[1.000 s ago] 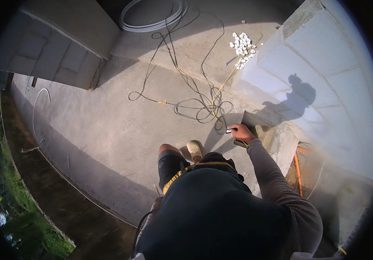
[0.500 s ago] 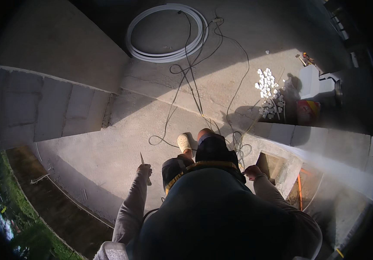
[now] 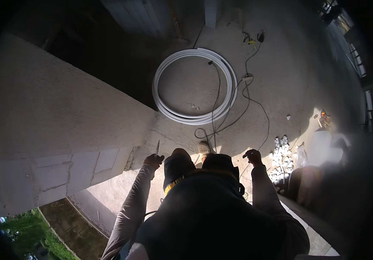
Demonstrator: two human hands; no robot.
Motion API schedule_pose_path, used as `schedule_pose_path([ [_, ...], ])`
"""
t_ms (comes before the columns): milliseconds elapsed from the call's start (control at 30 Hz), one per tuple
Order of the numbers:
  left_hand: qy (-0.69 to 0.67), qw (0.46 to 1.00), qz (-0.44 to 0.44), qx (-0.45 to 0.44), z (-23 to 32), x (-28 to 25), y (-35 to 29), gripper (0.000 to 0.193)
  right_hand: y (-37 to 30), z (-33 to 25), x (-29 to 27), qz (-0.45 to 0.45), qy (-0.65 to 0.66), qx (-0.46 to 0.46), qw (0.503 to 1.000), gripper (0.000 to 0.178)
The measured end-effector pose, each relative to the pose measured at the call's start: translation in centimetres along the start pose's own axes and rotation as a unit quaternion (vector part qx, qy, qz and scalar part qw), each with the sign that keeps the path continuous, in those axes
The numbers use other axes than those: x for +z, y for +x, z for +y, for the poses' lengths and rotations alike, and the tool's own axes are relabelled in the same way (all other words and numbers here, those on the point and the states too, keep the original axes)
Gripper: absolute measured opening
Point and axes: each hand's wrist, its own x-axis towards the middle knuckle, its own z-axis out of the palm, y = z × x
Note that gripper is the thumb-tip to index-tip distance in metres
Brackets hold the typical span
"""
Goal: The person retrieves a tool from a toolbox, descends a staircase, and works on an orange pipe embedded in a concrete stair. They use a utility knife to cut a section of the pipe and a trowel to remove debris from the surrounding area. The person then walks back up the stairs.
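Observation:
My left hand (image 3: 154,161) is closed round a thin, pointed, pale tool (image 3: 157,148) that looks like a narrow blade, its tip pointing up and away from me. Its handle is hidden in my fingers. Held out to the right of my knees, my right hand (image 3: 252,157) has its fingers curled together. A small dark tip shows at the fingers, and I cannot make out what it is. Ahead of me on the concrete floor lies a coil of white pipe (image 3: 157,90), with a dark cable (image 3: 219,89) running across it.
White pipe fittings (image 3: 281,158) lie heaped on the floor at the right, beside a blurred white container (image 3: 325,145). Tools (image 3: 324,119) lie beyond it. A block wall (image 3: 52,173) stands at the left, with grass (image 3: 30,234) past its end. The cable loops near my feet.
My view has moved forward, so the pipe coil and fittings appear nearer. My right hand has risen and come forward from beside my hip. My left hand still holds the pointed tool.

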Motion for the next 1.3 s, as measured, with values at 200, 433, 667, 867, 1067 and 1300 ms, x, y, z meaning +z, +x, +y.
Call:
schedule_pose_path([
  [200,-0.351,0.913,0.207,0.034,17.2,-13.7,4.2,0.033,17.4,-37.1,-0.2,0.129,-0.073,-0.249,0.957,0.029],
  [433,-0.398,0.633,0.353,0.562,44.0,-45.2,7.7,0.042,32.7,-60.4,8.4,0.092,-0.212,-0.395,0.889,0.027],
  [667,-0.250,0.372,0.280,0.849,58.9,-66.2,6.8,0.072,41.8,-72.7,11.2,0.040,-0.284,-0.351,0.891,0.029],
  [867,-0.132,0.382,0.273,0.873,62.9,-74.7,7.6,0.064,51.8,-86.8,14.6,-0.014,-0.267,-0.368,0.891,0.023],
  [1067,-0.096,0.386,0.309,0.864,67.7,-81.8,13.7,0.056,59.7,-106.7,18.7,0.012,-0.195,-0.459,0.867,0.026],
  [1300,-0.010,0.465,0.409,0.785,68.5,-89.6,18.3,0.047,66.0,-128.4,24.5,0.052,-0.146,-0.572,0.805,0.030],
])
